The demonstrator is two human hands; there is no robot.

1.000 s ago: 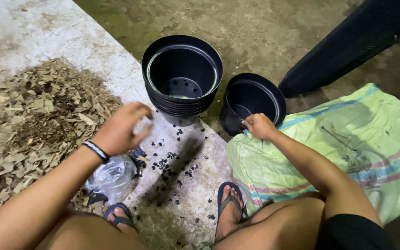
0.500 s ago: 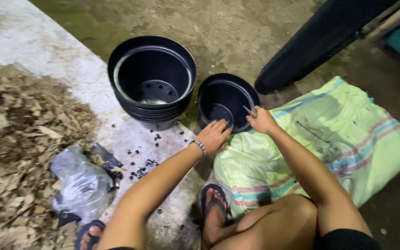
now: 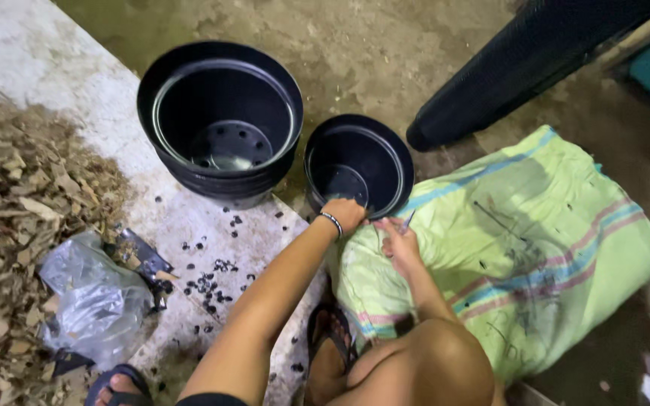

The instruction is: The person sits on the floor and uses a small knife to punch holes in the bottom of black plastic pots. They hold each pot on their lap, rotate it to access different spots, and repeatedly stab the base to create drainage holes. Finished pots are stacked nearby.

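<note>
Floor: bare dirt beyond your concrete slab (image 3: 54, 45).
Left hand (image 3: 345, 214): grips small black pot (image 3: 359, 162) rim.
Right hand (image 3: 399, 239): curled on green sack (image 3: 536, 248); grip unclear.

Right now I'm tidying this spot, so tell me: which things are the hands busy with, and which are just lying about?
In hand:
left hand on the rim of the small black pot
right hand at the top of the green striped sack

Lying about:
stack of large black pots
clear plastic bag
heap of dry leaves
dark pellets on the concrete slab
</note>
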